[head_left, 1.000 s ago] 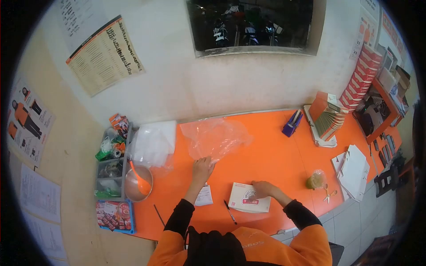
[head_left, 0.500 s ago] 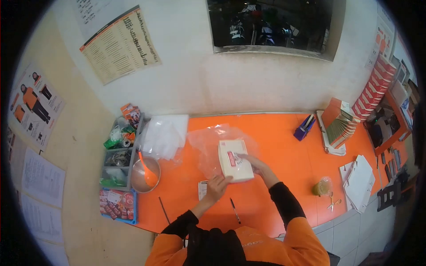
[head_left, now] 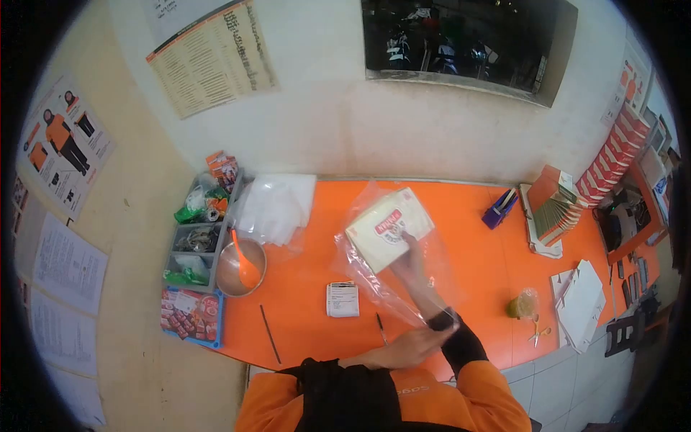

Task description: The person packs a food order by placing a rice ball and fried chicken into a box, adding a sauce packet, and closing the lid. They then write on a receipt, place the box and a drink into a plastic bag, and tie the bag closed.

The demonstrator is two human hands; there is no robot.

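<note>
A cream cardboard food box (head_left: pixel 389 229) with a red label lies tilted inside a clear plastic bag (head_left: pixel 360 263) over the middle of the orange table. My right hand (head_left: pixel 409 261) reaches into the bag, its fingers closed on the box's near right side. Close to my right wrist, my left hand (head_left: pixel 419 344) is closed on the bag's open edge, which lies over the black cuff. A small stack of printed slips (head_left: pixel 342 299) sits left of the bag. Beside my left forearm is a pen (head_left: pixel 381 327), partly covered.
On the left stand a metal bowl (head_left: pixel 229 277) with an orange ladle (head_left: pixel 248 272), a grey organizer (head_left: pixel 194 261) and a stack of plastic bags (head_left: pixel 277 209). Scissors (head_left: pixel 537 331), a green cup (head_left: pixel 520 307), a purple pen holder (head_left: pixel 498 210) and flat white cartons (head_left: pixel 578 299) are at right.
The box has moved up and turned, and is now inside the bag. My left hand has left the box's corner, crossed to the right and taken the bag's edge.
</note>
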